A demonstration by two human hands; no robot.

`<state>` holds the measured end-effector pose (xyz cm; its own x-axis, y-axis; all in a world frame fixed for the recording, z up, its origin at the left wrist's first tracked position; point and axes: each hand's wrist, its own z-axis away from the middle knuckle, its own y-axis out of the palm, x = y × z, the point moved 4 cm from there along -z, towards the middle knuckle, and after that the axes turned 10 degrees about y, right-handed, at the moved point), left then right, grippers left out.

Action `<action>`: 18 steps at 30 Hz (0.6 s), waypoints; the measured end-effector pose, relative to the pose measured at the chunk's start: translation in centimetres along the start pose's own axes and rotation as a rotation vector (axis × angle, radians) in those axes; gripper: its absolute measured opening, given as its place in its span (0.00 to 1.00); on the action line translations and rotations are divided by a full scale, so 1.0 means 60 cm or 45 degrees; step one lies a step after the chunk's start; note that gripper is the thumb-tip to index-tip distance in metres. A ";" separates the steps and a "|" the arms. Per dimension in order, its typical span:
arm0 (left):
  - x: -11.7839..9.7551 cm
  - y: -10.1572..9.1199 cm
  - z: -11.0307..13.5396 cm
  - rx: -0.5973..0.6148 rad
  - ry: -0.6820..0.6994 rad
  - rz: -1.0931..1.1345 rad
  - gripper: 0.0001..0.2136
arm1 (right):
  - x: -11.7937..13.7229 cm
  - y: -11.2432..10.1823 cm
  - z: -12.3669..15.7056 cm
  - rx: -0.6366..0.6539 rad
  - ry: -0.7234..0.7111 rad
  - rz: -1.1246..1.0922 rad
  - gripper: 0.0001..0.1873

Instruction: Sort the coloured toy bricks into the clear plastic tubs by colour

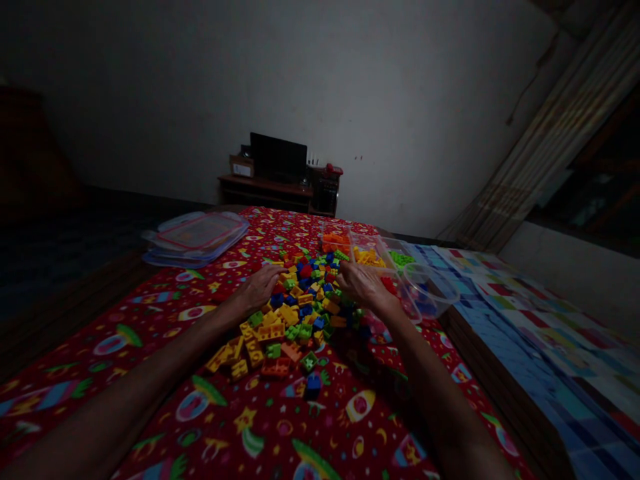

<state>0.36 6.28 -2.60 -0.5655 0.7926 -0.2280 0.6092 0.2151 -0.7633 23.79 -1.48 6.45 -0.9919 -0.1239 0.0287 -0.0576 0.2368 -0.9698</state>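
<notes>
A loose pile of toy building blocks (300,313) in yellow, green, blue, red and orange lies on the red patterned cloth (350,413). At the pile's left edge is my left hand (261,287), its fingers drawn together and bent toward the blocks. My right hand (364,285) reaches over the pile's right side, beside the clear containers, with fingers curled downward. Whatever either hand's fingertips hold is too dark and small to make out. Nearer to me, a single blue block (313,387) sits apart from the pile.
Clear plastic containers stand behind and right of the pile, holding orange blocks (336,243), yellow blocks (369,257) and green blocks (401,259). A round clear tub (443,293) stands at the right. Stacked clear lids (197,237) lie at the left edge. A monitor (279,157) stands beyond.
</notes>
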 end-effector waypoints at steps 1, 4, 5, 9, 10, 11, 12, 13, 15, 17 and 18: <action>-0.001 0.000 0.000 0.000 0.000 0.000 0.23 | -0.001 0.001 -0.003 -0.027 0.020 -0.037 0.13; -0.003 -0.003 0.001 0.000 -0.016 0.000 0.22 | -0.001 0.009 -0.005 -0.041 -0.027 -0.190 0.10; -0.004 -0.003 0.001 -0.002 -0.022 0.000 0.22 | -0.001 0.012 -0.004 -0.039 -0.062 -0.251 0.10; -0.007 -0.006 0.001 -0.008 -0.018 0.005 0.22 | -0.006 0.020 -0.003 -0.058 -0.123 -0.449 0.09; -0.008 -0.006 0.001 -0.009 -0.012 0.008 0.22 | -0.007 0.023 -0.004 -0.055 -0.112 -0.469 0.09; -0.009 -0.006 0.001 -0.010 -0.008 0.012 0.22 | -0.008 0.024 -0.005 -0.049 -0.107 -0.481 0.09; -0.009 -0.006 0.001 -0.011 -0.007 0.016 0.22 | -0.007 0.026 -0.005 -0.045 -0.108 -0.490 0.10; -0.009 -0.006 0.001 -0.013 -0.008 0.019 0.22 | -0.007 0.026 -0.005 -0.047 -0.114 -0.501 0.11; -0.007 -0.004 0.000 -0.014 -0.012 0.022 0.22 | -0.005 0.024 -0.005 -0.063 -0.130 -0.521 0.12; -0.005 -0.002 -0.001 -0.020 -0.016 0.017 0.22 | -0.003 0.023 -0.005 -0.065 -0.125 -0.524 0.12; -0.004 -0.002 -0.001 -0.023 -0.018 0.014 0.22 | -0.003 0.023 -0.005 -0.059 -0.117 -0.517 0.12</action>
<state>0.47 6.08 -2.42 -0.5666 0.7869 -0.2445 0.6252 0.2172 -0.7496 23.83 -0.83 5.18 -0.8733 -0.3015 0.3828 -0.4492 0.1938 -0.8721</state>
